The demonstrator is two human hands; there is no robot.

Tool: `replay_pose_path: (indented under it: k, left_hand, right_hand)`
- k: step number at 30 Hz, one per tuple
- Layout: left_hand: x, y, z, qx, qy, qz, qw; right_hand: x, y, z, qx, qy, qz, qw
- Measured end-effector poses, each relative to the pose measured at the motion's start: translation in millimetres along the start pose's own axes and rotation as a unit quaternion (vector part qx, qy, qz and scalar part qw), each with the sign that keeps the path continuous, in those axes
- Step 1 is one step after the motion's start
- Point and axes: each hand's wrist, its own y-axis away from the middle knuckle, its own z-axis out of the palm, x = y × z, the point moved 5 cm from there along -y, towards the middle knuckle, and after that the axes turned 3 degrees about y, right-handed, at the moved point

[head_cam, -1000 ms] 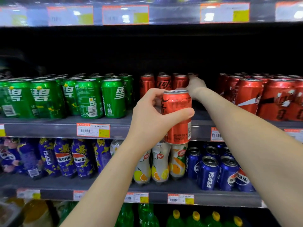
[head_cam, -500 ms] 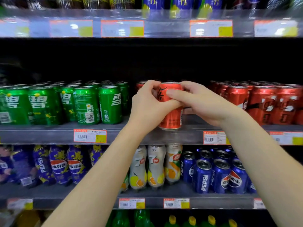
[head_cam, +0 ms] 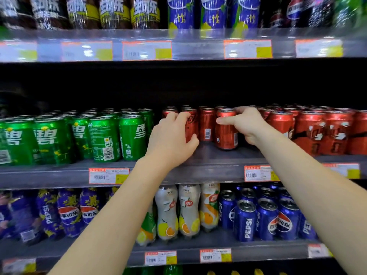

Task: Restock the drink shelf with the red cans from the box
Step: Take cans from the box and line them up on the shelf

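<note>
**Red Cans Reach the Drink Shelf, Two at Once**

My left grip [head_cam: 171, 141] wraps the left can [head_cam: 192, 127] from 9 o'clock, with the fingers curled round it. My right grip [head_cam: 246, 127] clasps the right can [head_cam: 226, 135] from 3 o'clock, fingers over its rim. The right can stands on the shelf [head_cam: 198, 171] at mid-frame; the left can's base is hidden. One middle can [head_cam: 207, 124] stands between them, with green cans [head_cam: 105, 137] at 9 o'clock and red rows [head_cam: 309, 132] at 3 o'clock. The box is out of view. The danger, as I judge it, is that the right can sits forward of its neighbours, toward 6 o'clock. A careless release or a brushing wrist could tip it off the shelf edge, and a hard shove could topple the cans behind.
</note>
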Motion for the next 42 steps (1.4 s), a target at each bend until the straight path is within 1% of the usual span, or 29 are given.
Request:
replay_pose_path:
  k: [2, 4, 6, 7, 13, 19, 28, 31, 33, 36, 38, 40, 42]
  left_hand:
    - [1.4, -1.4, 1.2, 0.005, -0.010, 0.007, 1.000]
    - [2.8, -3.5, 3.0, 0.005, -0.007, 0.009, 1.000]
    - [3.7, -4.5, 5.6, -0.002, 0.006, 0.005, 1.000]
    - [4.2, -4.6, 7.2, -0.005, 0.011, 0.003, 1.000]
    - [2.2, -6.8, 15.6, 0.003, 0.034, 0.006, 0.999]
    - [-6.8, -9.2, 20.5, 0.012, 0.035, 0.000, 0.999]
    - [-0.5, -12.1, 27.2, 0.007, 0.041, -0.009, 0.999]
    - [0.2, -11.1, 29.7, -0.002, 0.033, -0.017, 0.999]
    - [1.6, -9.9, 30.6, -0.003, 0.027, -0.016, 1.000]
    - [2.6, -10.5, 32.1, -0.001, 0.012, -0.011, 1.000]
    - [2.6, -13.0, 33.6, -0.006, -0.010, -0.005, 1.000]
    - [1.3, -19.0, 36.3, -0.017, -0.027, -0.007, 0.999]
    - [0.1, -32.1, 35.3, -0.037, -0.032, -0.017, 0.999]
  right_hand:
    - [12.2, -10.8, -2.4, 0.018, 0.023, 0.002, 1.000]
    - [19.2, -19.2, -5.9, 0.031, 0.095, 0.002, 0.995]
    - [22.7, -21.7, -7.8, 0.024, 0.171, 0.024, 0.985]
    - [24.2, -23.2, -9.3, 0.027, 0.186, 0.037, 0.981]
    - [29.0, -35.6, -8.6, 0.070, 0.210, 0.057, 0.974]
    - [33.5, -52.7, -8.7, 0.073, 0.226, 0.085, 0.968]
    - [40.9, -60.0, -6.4, 0.071, 0.245, 0.072, 0.964]
    - [38.7, -55.4, -3.2, 0.062, 0.273, 0.076, 0.957]
    - [32.7, -47.9, -1.0, 0.073, 0.304, 0.057, 0.948]
    - [17.8, -31.9, 2.5, 0.096, 0.360, -0.033, 0.927]
    - [14.1, -19.6, 4.9, 0.097, 0.387, -0.080, 0.913]
    - [15.0, -9.9, 7.2, 0.085, 0.384, -0.112, 0.912]
    - [14.7, -2.3, 11.3, 0.057, 0.367, -0.126, 0.920]
